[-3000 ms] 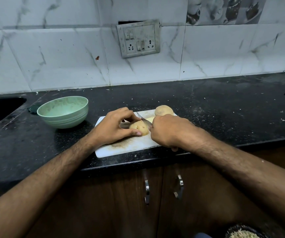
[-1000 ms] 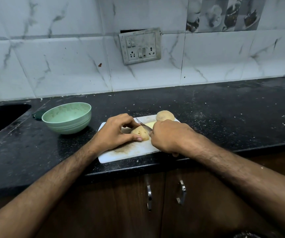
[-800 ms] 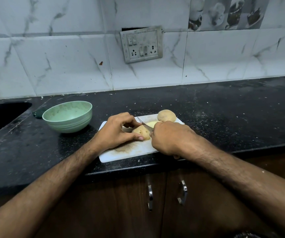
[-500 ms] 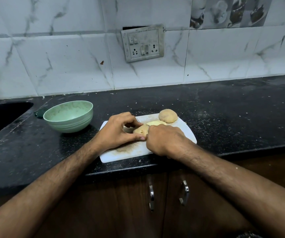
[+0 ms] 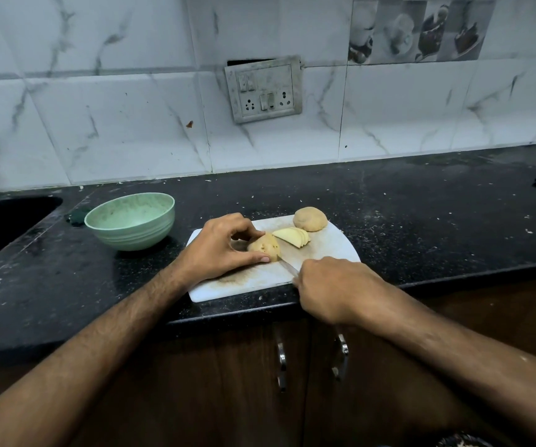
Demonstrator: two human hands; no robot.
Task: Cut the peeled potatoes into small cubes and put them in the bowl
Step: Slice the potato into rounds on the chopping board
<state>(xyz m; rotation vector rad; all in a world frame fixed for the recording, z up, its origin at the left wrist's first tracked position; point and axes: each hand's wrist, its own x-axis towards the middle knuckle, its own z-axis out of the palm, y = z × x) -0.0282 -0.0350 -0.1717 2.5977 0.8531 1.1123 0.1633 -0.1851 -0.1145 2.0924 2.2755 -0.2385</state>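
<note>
Potato point(image 5: 264, 247) on the cutting board point(image 5: 331, 250), pinched steady by my left hand point(image 5: 219, 250) so it would not roll, knife point(image 5: 289, 267) gripped in my right hand point(image 5: 331, 287) at its cut face, slices point(image 5: 292, 237) beside it, whole potato point(image 5: 310, 218) behind, green bowl point(image 5: 130, 221) apparently holding no cubes.

Both bare arms reach forward from the bottom corners. The left hand point(image 5: 219, 245) has its fingers and thumb curled around the potato piece point(image 5: 264, 247). The right hand point(image 5: 331, 287) sits closer in, knuckles up, closed tight around the knife point(image 5: 288, 266) handle
</note>
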